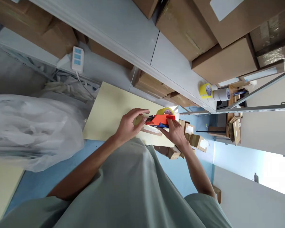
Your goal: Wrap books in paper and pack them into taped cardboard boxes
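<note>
My right hand [175, 131] is wrapped around the handle of a red tape dispenser [159, 120], which has some blue on its lower side. A roll of yellow tape [166, 111] sits in the dispenser. My left hand [129, 124] is beside the dispenser's front end, thumb and fingers apart, the thumb tip close to its dark edge. Whether the thumb touches it I cannot tell. Below both hands, a small cardboard box [153, 130] lies on the pale yellow table [109, 110], partly hidden by the hands and dispenser.
A grey shelf [142, 44] with several large cardboard boxes [225, 63] runs above the table. Rolls of tape [205, 91] stand at its end. A white power strip [78, 60] hangs at the left, above a big translucent plastic bag [33, 129]. More boxes [197, 142] stand on the blue floor.
</note>
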Demonstrator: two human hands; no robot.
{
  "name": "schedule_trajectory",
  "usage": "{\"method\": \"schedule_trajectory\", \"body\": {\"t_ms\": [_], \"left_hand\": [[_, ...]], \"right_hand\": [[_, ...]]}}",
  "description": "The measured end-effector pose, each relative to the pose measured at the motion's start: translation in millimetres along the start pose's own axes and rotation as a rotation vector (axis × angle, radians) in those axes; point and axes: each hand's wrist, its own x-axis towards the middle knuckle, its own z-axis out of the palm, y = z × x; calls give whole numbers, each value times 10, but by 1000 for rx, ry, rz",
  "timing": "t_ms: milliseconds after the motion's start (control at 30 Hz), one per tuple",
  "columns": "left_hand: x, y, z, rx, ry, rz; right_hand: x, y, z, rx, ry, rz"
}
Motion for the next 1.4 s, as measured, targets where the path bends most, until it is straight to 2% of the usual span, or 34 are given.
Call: {"method": "schedule_trajectory", "body": {"t_ms": [200,500,767,967,1067,1167,1300,1400], "left_hand": [[-229,69,-31,133,51,45],[-356,-43,21,238,74,90],[-478,-96,44,267,65,54],[-531,-116,23,203,-17,-15],[-516,-70,-76,88,-107,-93],[-489,-116,-141,-61,-227,-257],[-499,-417,-37,-279,-334,-553],[-555,-646,88,-409,-347,-694]], "right_hand": [[-81,-40,-26,25,18,0],[-68,-91,-87,24,5,-38],[-111,-101,-74,73,-95,-62],[-206,-73,-18,87,-161,-52],[-244,-63,-48,102,-211,-47],[-240,-100,-119,142,-305,-13],[-159,-201,-208,249,-539,150],[-82,-261,-229,268,-676,259]]}}
